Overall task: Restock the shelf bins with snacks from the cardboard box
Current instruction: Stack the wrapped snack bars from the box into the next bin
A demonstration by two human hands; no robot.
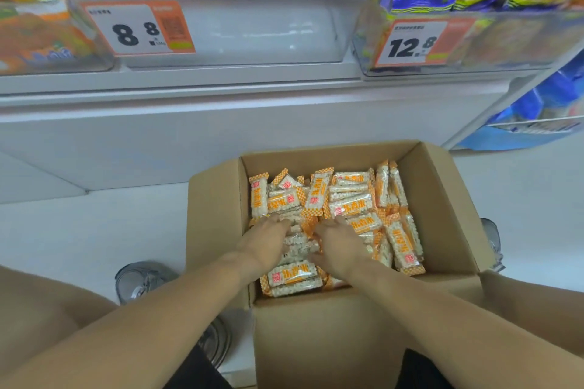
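With both my left hand (268,238) and right hand (339,243) spread flat, fingers released, on the snack packs (350,208) low in the frame, I should scoop inward to lift a bunch from the cardboard box (448,199).

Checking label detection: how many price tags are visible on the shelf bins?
2. One reading 8.8 is on the front of the nearly empty middle bin; one reading 12.8 is on the bin to its right. The left bin's front is cut off, so another may be hidden.
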